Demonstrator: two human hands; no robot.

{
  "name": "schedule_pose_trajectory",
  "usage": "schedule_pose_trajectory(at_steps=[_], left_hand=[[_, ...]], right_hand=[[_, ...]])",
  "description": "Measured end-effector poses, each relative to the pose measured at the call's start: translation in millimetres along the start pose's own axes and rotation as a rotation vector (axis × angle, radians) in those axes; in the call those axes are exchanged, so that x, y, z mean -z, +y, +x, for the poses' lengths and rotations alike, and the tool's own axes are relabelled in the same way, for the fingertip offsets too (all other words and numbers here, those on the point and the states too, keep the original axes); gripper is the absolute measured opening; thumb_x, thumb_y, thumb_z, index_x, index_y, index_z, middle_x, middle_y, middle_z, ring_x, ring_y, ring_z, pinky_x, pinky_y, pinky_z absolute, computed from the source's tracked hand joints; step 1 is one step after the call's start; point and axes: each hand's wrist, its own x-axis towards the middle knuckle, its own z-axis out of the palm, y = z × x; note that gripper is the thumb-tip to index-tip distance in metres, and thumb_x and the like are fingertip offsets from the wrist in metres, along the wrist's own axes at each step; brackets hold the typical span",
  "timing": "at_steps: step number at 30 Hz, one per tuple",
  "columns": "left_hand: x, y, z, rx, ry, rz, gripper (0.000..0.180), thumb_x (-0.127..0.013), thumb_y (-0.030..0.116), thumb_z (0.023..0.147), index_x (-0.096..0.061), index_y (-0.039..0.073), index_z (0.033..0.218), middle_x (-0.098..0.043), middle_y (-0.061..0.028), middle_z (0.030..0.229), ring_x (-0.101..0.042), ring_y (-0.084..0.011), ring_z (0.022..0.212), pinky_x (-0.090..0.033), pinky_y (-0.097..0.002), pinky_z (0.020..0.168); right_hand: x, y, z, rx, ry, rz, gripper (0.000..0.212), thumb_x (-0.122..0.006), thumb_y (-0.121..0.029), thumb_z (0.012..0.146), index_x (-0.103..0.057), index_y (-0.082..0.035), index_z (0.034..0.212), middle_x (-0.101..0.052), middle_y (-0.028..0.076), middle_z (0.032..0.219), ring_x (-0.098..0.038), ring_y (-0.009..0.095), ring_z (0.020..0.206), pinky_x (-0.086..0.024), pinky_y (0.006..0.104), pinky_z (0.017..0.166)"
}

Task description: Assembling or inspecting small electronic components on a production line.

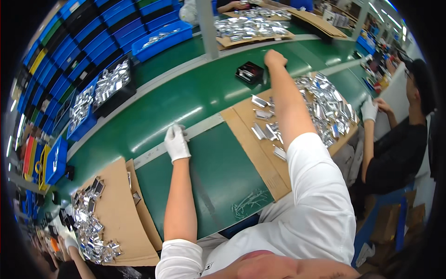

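Observation:
My left hand (176, 143), in a white glove, is over the pale strip at the near edge of the green conveyor belt (153, 125). Its fingers are curled together, and whatever they hold, if anything, is too small to make out. Stretched far forward, my bare right hand (275, 59) is closed above the belt, its fingertips mostly hidden. Just left of it sits a black box (249, 72) with some red in it. Under my right forearm, shiny silver metal parts (325, 107) lie in a heap on a cardboard sheet (241, 135).
Another cardboard sheet (125, 209) at left bears more metal parts. Across the belt stand a blue bin (162, 39) and a black bin (114, 88) of parts, and a grey post (206, 28). Co-workers sit at right, lower left and far side. Thin clear scraps (251, 202) lie before me.

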Motion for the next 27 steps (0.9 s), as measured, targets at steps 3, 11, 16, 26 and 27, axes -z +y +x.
schedule_pose_trajectory(at_steps=[3,11,16,26,27], left_hand=[[1.8,-1.1,-2.8,0.003,0.026,0.027,0.033,-0.051,0.031,0.101,-0.065,0.005,0.087,-0.061,-0.0026,0.072,-0.054,-0.0099,0.061,-0.044,-0.0239,0.051],[-3.3,-4.1,-2.5,-0.008,0.048,-0.085,0.035,-0.051,0.034,0.102,-0.065,0.005,0.087,-0.062,-0.0044,0.072,-0.053,-0.0100,0.057,-0.044,-0.0235,0.051],[17.2,-9.2,10.1,-0.032,0.264,-0.346,0.037,-0.047,0.034,0.104,-0.064,0.004,0.091,-0.063,-0.0062,0.075,-0.054,-0.0107,0.054,-0.044,-0.0230,0.052],[65.0,12.5,-22.7,-0.222,0.350,-0.140,0.026,-0.051,0.024,0.098,-0.066,0.004,0.098,-0.067,-0.0093,0.085,-0.063,-0.0206,0.078,-0.052,-0.0316,0.074],[69.6,12.6,-31.3,-0.225,0.357,-0.133,0.026,-0.051,0.024,0.098,-0.066,0.004,0.098,-0.067,-0.0093,0.085,-0.063,-0.0206,0.078,-0.052,-0.0316,0.074]], right_hand=[[-26.7,-0.4,-5.7,0.159,-0.126,-0.127,0.033,-0.050,-0.025,0.095,-0.073,-0.006,0.107,-0.072,0.013,0.110,-0.068,0.034,0.101,-0.048,0.0485,0.086],[21.3,-44.2,-36.2,0.521,-0.011,-0.009,0.025,-0.060,-0.025,0.087,-0.071,-0.018,0.108,-0.074,0.008,0.102,-0.069,0.032,0.094,-0.051,0.0425,0.075],[67.4,-85.8,-194.8,1.346,-0.086,0.321,0.034,-0.074,-0.002,0.072,-0.071,-0.016,0.103,-0.071,0.003,0.091,-0.064,0.028,0.084,-0.051,0.0385,0.080],[41.2,-66.5,-353.8,1.034,-0.341,0.939,0.034,-0.062,0.003,0.082,-0.066,-0.009,0.113,-0.069,0.005,0.102,-0.065,0.028,0.095,-0.051,0.0382,0.083],[41.7,-64.1,-358.6,1.038,-0.346,0.947,0.034,-0.062,0.003,0.082,-0.066,-0.009,0.113,-0.069,0.005,0.102,-0.065,0.028,0.095,-0.051,0.0382,0.083]])
